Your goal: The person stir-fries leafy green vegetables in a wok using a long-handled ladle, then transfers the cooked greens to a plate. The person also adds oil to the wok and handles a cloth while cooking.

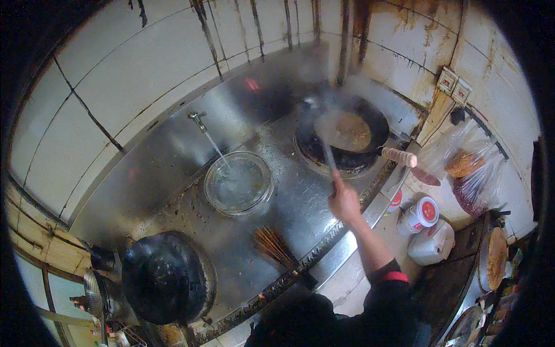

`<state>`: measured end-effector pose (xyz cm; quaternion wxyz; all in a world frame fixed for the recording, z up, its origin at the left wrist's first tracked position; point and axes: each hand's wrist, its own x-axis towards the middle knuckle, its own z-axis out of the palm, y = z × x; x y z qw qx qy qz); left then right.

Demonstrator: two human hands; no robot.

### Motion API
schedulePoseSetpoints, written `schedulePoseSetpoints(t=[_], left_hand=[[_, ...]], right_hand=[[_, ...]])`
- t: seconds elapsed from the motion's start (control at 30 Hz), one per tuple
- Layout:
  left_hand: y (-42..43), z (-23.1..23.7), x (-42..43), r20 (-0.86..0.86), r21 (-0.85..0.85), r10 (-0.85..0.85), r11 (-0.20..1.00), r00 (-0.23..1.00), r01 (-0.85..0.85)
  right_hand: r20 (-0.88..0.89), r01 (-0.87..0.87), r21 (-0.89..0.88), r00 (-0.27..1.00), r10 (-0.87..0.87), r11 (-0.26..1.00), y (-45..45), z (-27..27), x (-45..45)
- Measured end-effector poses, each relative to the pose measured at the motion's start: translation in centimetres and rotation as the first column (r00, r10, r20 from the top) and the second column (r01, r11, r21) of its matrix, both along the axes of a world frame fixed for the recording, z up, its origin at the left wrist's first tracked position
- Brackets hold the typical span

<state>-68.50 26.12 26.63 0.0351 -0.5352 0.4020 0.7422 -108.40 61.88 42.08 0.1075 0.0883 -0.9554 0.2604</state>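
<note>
My right hand (345, 200) grips the handle of a metal wok ladle or spatula (329, 154). The tool's far end reaches into a steaming black wok (376, 113), and steam blurs its head. Inside that wok lies a brownish liquid or food (353, 131); which of the two I cannot tell. The wok's pale wrapped handle (399, 156) points to the right, with no hand on it. My left hand is out of view.
Water runs from a tap (197, 120) into a round water-filled basin (237, 184). A second dark wok (162, 277) sits at the lower left. A bamboo wok brush (275, 247) lies near the stove's front edge. Lidded tub (419, 215) and plastic jug (432, 243) stand at right.
</note>
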Motion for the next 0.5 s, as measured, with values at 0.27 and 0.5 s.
schedulePoseSetpoints(t=[0.27,0.5], left_hand=[[0.7,-0.9,7.6,0.040,0.006,0.126,0.992,0.991,-0.127],[3.6,-3.8,19.7,0.119,0.069,0.382,0.917,0.916,-0.392]], right_hand=[[0.512,-0.293,-0.372,0.727,0.458,0.881,-11.6,1.2,6.3],[0.502,0.535,-0.808,0.408,0.763,0.246,-15.6,-0.3,5.9]])
